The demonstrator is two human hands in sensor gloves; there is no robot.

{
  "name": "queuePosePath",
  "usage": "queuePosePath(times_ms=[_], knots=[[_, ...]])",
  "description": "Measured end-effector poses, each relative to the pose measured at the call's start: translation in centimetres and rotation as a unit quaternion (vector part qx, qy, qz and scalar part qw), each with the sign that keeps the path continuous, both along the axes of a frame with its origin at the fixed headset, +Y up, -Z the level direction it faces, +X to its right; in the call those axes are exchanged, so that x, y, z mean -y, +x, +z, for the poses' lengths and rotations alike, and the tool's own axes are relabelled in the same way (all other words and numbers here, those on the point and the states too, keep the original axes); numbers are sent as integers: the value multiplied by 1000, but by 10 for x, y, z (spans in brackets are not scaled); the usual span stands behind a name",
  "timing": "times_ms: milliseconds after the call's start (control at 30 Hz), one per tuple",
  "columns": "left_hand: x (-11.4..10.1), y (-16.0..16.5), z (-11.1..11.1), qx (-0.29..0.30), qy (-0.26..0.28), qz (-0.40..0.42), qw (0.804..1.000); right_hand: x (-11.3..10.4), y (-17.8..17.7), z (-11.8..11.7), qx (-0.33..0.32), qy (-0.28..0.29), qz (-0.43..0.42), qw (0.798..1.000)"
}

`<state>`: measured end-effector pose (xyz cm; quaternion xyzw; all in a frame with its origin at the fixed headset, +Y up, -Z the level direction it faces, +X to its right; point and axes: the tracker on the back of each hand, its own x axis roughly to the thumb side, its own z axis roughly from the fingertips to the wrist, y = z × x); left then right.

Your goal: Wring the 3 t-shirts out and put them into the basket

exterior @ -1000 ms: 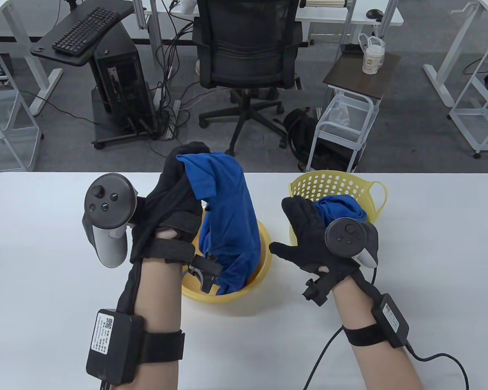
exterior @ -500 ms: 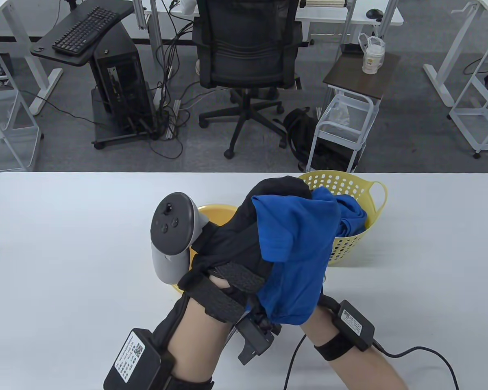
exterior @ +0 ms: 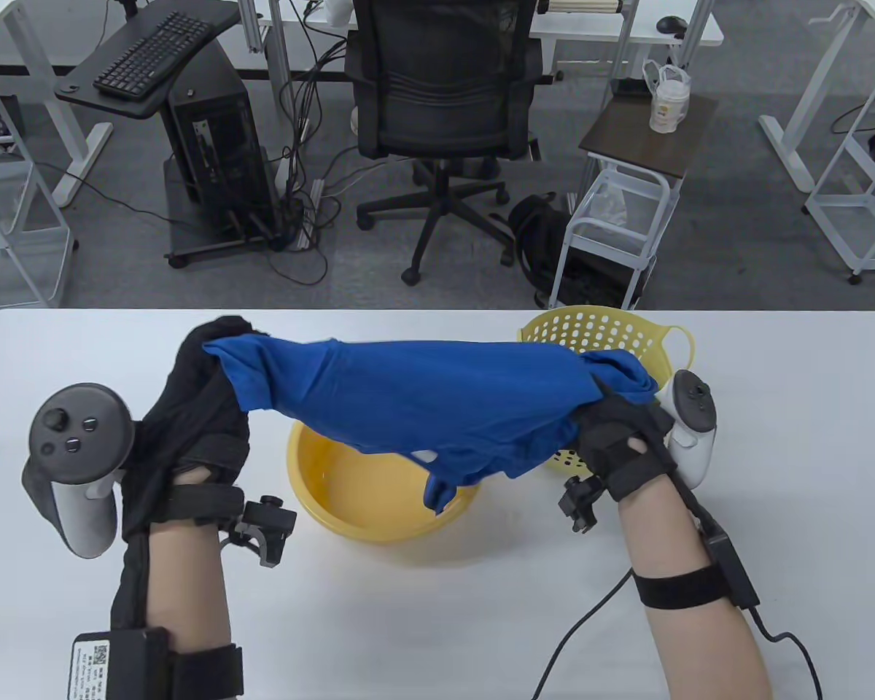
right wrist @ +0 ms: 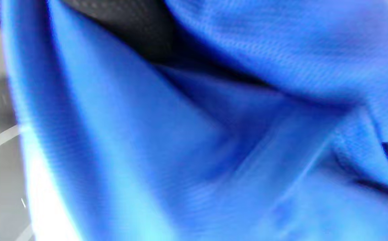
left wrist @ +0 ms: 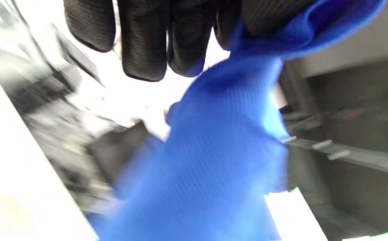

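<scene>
While your left hand (exterior: 189, 408) and right hand (exterior: 620, 437) each grip an end, the blue fabric t-shirt (exterior: 408, 401) stretches sideways above the round yellow plastic basin (exterior: 321, 481), ready for twisting.

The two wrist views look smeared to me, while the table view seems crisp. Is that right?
Yes. Table view: sharp and evenly lit, the stretched blue fabric t-shirt and round yellow plastic basin clear. Left wrist view: black gloved fingers fairly sharp, background streaked, white areas washed out. Right wrist view: soft blue cloth almost fills it, with pale glare at lower left.
</scene>
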<state>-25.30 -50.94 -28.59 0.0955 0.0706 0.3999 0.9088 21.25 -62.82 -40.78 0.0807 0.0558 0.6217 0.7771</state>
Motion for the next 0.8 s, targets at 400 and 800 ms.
queuePosePath(times_ms=[400, 800], knots=[[90, 160, -35, 186, -125, -284, 932, -14, -25, 22, -45, -3, -121, 992], [140, 190, -73, 247, -5, 123, 961, -47, -56, 69, -95, 83, -152, 980]])
